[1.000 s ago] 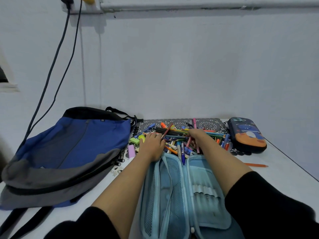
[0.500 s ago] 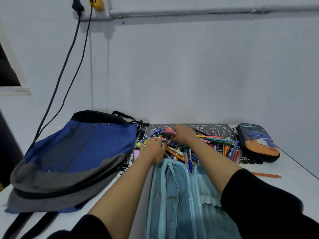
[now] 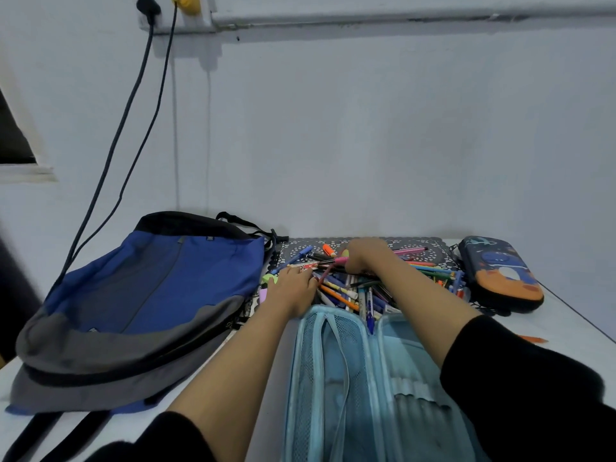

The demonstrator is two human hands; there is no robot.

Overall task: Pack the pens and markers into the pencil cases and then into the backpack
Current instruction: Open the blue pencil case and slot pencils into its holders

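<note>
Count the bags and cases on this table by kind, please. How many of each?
Backpack: 1, the blue and grey backpack
Pencil cases: 2, the open light blue case and the shut dark case
Total: 3
The loose pens overlap too much in their pile to count.

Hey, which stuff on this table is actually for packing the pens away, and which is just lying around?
For the job:
pens and markers
open light-blue pencil case
closed space-print pencil case
blue and grey backpack
stray orange pencil

Just lying about:
patterned mat under the pile
power cables on the wall
</note>
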